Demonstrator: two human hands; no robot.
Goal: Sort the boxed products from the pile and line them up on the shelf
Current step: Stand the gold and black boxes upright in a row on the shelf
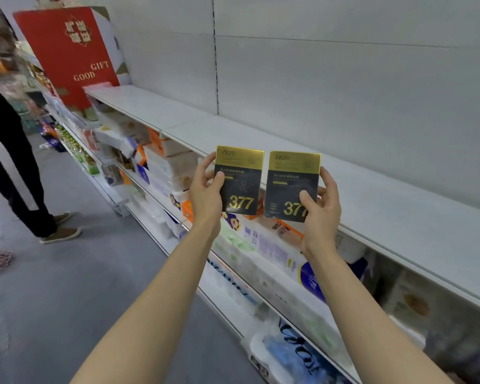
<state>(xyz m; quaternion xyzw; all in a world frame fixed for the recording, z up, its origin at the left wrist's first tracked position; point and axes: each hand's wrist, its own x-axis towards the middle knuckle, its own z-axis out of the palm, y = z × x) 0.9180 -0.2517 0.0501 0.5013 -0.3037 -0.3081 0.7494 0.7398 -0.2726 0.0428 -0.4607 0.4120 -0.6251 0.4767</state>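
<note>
Two hands are up in front of a long white shelf (288, 151), and each one holds a small box. The left hand (205, 195) grips the left box (240, 180) by its left edge, with the thumb pressed on the front and the other fingers curled round the back. The right hand (320, 206) grips the right box (291, 187) by its right edge, with the thumb pressed on the front near the bottom and the other fingers curled behind it. Both boxes are dark with a gold top and a big gold "377" on the front. They stand upright side by side in the air, very close but with a thin gap between them, just in front of the shelf edge and not resting on it. Under that shelf are lower shelves full of mixed packs (261, 250), white, orange, green and blue ones. A big red box with "GOOD GIFT" (70, 54) on it stands at the far left end of the shelf. On the left, another person's legs (20, 184) in dark trousers and brown shoes stand on the gray floor (94, 273).
</note>
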